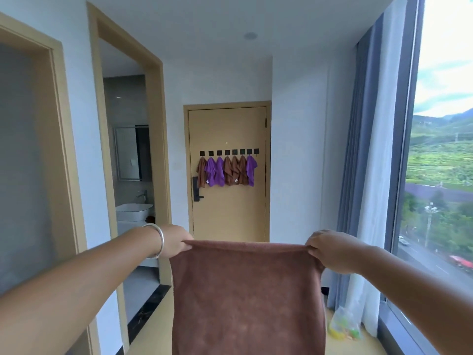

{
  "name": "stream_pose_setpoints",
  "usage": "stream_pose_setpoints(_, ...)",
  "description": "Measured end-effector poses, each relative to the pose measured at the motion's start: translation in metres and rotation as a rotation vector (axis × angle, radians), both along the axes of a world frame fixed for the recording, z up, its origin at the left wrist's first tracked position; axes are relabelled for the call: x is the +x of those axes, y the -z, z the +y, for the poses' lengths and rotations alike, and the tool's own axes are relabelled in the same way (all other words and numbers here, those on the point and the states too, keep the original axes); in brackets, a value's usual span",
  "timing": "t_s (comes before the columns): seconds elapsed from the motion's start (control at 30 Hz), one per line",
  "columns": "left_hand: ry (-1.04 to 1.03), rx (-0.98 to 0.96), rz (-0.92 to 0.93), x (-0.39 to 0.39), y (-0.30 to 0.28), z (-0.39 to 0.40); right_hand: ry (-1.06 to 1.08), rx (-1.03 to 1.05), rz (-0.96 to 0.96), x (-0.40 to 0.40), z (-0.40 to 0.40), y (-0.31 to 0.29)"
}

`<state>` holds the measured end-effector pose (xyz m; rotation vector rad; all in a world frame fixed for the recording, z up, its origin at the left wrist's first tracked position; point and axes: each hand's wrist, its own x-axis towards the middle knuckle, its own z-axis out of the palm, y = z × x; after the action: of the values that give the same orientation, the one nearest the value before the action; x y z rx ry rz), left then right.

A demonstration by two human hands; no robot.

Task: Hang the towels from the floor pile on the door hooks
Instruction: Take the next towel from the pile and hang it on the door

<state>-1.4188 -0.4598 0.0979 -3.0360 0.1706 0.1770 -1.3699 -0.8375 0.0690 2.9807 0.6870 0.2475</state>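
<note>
A brown towel (245, 298) hangs spread out in front of me, held by its two top corners. My left hand (176, 239) pinches the left corner and my right hand (323, 248) pinches the right corner. Far ahead stands a tan door (230, 213) with a row of black hooks (229, 152). Several brown and purple towels (226, 171) hang from those hooks; the rightmost hook (256, 150) is bare. The floor pile is not in view.
An open bathroom doorway (130, 175) with a white basin (134, 211) is on the left. On the right are a tall window (440, 175), blue and white curtains (363, 201), and a clear plastic bag (344, 326) on the floor.
</note>
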Motion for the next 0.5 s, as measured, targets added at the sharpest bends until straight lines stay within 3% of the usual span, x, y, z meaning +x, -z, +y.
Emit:
stream_pose_setpoints(0.27, -0.007, -0.007, 0.038, 0.090, 0.026, 0.026, -0.020, 0.018, -0.005, 0.078, 0.022, 0.009)
stream_pose_setpoints(0.5, 0.013, -0.012, -0.053, 0.201, 0.027, 0.073, 0.034, -0.001, -0.005, 0.175, 0.063, 0.002)
